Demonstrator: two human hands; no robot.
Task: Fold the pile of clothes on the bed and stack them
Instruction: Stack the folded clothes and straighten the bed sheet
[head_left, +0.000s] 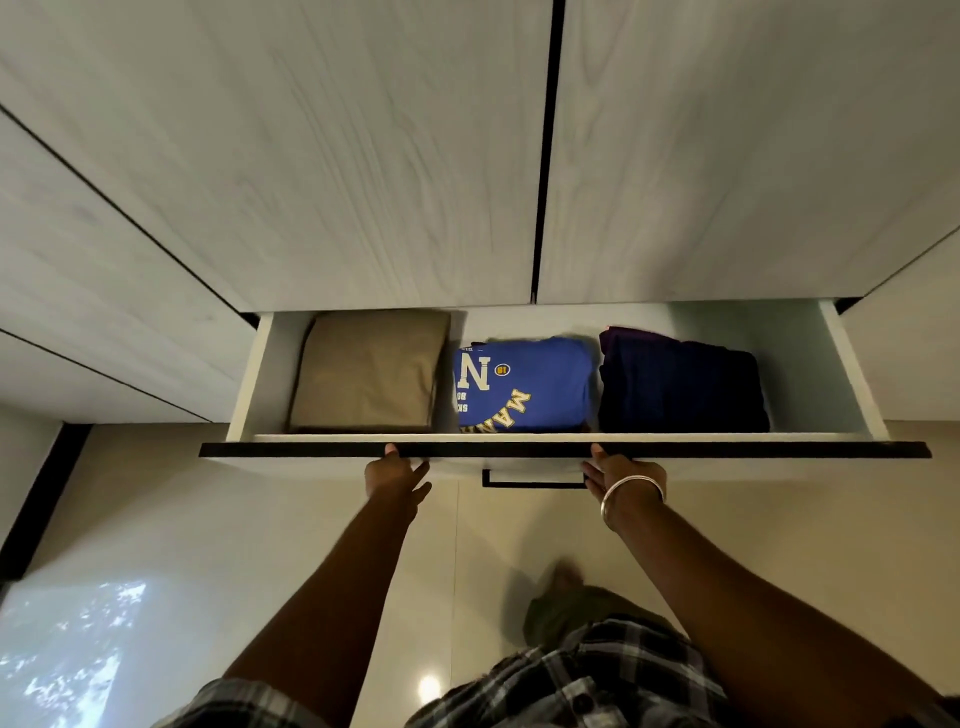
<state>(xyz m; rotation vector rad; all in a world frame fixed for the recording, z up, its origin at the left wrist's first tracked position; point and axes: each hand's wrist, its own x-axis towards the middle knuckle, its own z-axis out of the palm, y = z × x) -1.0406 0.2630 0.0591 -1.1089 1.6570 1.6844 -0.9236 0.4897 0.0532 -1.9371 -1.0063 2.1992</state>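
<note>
Folded clothes (524, 387) sit in drawer (561, 450), my left hand (397, 475) and right hand (621, 475) flat on its front, fingers straight, gripping nothing; next, I judge, push it shut.

blue T-shirt (524, 382) | large white letter "N" | small round badge "10" | curved yellow lettering "MAN…", rest hidden | smaller print too blurred to read

wardrobe doors (311, 156): pale matt woodgrain | folded clothes (524, 384): soft cloth | floor (260, 545): glossy tile

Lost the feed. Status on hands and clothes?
Left hand, right hand on drawer front. Three folded piles side by side inside: tan, blue, navy. Nothing blocking.
</note>
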